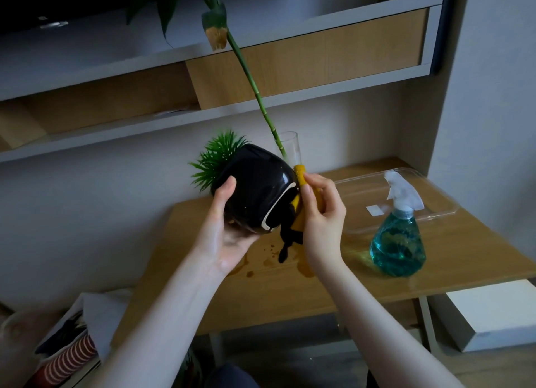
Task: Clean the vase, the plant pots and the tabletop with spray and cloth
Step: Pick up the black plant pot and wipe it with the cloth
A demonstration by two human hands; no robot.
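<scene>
A: Where's the pot?

B: The black plant pot (255, 188) is lifted off the wooden tabletop (290, 283) and tipped on its side, green plastic fronds pointing far-left, its white-rimmed base turned toward the right. The left hand (223, 228) cups it from below, thumb pressed on the near side, fingers wrapped under it.

A: And the cloth?

B: The right hand (322, 216) pinches the yellow cloth (300, 175) between thumb and fingers, pressing it against the pot's base. A dark part of the cloth hangs down from it toward the table.

A: What's underneath?

B: Wet patches and small drops (269, 261) on the wood, directly below the pot.

A: The vase?

B: The clear glass vase (290, 146) stands just behind the pot, a green bamboo stalk (252, 77) leaning out of it up to the far left.

A: Spray?

B: The spray bottle (398, 236) of blue-green liquid stands upright to the right of the hands, apart from them. Behind it lies a clear plastic tray (435, 196), near the far right corner.
</scene>
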